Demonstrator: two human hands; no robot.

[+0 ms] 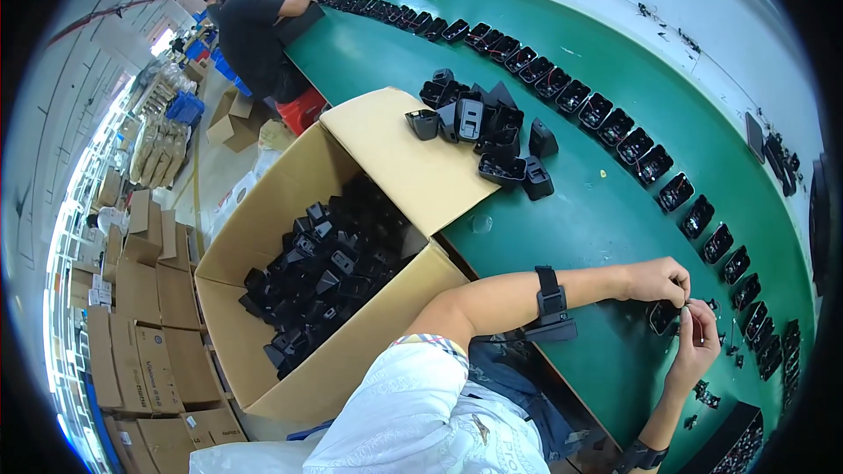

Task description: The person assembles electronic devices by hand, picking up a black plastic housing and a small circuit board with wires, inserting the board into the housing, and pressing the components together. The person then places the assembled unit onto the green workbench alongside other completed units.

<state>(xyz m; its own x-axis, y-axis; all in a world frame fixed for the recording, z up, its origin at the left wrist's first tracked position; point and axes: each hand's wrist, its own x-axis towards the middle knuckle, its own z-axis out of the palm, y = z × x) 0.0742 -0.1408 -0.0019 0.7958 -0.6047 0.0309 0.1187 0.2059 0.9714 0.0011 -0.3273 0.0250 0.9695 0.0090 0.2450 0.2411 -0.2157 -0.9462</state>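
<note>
My left hand (657, 281) has its fingertips pinched together at the right side of the green table. Just below it, my right hand (695, 347) is closed too, thumb and finger meeting the left fingertips. Whatever small dark piece lies between them is too small to name. Under the hands sits an open black plastic housing (659, 317), partly covered by my fingers. Several small black parts (705, 395) are scattered on the table beside my right wrist.
A long curved row of open black housings (634, 147) runs along the table (386, 57). Loose black shells (470, 118) are piled near a cardboard box (263, 391) full of more shells. A black tray (716, 443) of small parts stands lower right. A co-worker (255, 31) works at the far end.
</note>
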